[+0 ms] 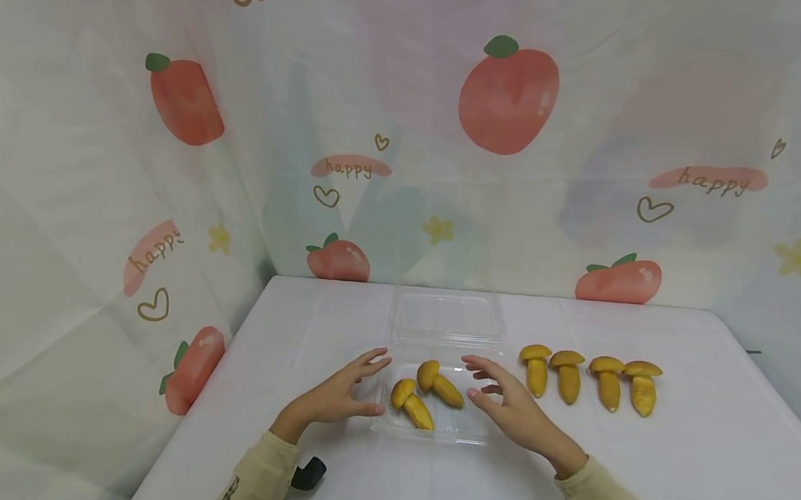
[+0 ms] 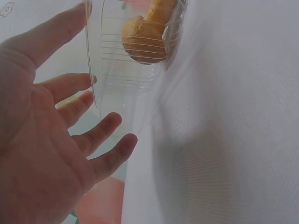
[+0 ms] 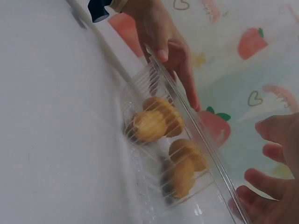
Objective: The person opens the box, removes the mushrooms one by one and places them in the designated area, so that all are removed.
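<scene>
A clear plastic clamshell box (image 1: 463, 430) stands on the table with its lid (image 1: 446, 315) folded back. Two yellow-brown mushrooms lie inside, the left one (image 1: 419, 412) nearer the front and the other (image 1: 448, 391) behind it. My left hand (image 1: 333, 398) is at the box's left side, fingers spread, thumb and fingertips at the rim (image 2: 95, 56). Over the right side hovers my right hand (image 1: 517, 413), its fingers loosely bent and nothing held. Both mushrooms (image 3: 181, 179) show through the ribbed wall in the right wrist view.
Several similar mushrooms (image 1: 607, 383) stand in a row to the right of the box, caps pointing away. A white cloth covers the table (image 1: 699, 472). Behind and at left hang printed curtains (image 1: 407, 94) with fruit and hearts.
</scene>
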`<state>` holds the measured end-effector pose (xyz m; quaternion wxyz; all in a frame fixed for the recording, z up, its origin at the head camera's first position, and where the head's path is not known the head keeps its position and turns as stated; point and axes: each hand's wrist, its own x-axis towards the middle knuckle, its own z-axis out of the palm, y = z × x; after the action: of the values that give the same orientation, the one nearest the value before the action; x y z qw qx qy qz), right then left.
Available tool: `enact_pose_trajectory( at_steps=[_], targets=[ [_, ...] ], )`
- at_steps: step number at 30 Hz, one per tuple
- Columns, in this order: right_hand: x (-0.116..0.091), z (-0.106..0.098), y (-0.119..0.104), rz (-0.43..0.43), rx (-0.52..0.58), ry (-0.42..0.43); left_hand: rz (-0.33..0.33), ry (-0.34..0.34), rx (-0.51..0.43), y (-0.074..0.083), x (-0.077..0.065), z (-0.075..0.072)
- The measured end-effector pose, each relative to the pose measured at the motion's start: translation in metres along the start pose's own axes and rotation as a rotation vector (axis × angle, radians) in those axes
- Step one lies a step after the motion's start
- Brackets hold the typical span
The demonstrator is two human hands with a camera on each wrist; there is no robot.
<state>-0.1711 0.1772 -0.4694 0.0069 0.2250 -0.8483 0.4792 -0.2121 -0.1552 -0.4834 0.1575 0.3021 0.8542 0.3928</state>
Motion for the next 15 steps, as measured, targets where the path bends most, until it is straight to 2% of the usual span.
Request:
enact_pose_trajectory(
  at_steps=[7, 15],
  targets=[
    [0.011, 0.016, -0.001, -0.001, 0.028, -0.057, -0.003, 0.004, -0.006, 0.001, 0.000, 0.000],
    [0.017, 0.025, 0.001, 0.064, 0.019, -0.115, 0.005, 0.011, -0.014, 0.000, 0.000, 0.001]
  ],
)
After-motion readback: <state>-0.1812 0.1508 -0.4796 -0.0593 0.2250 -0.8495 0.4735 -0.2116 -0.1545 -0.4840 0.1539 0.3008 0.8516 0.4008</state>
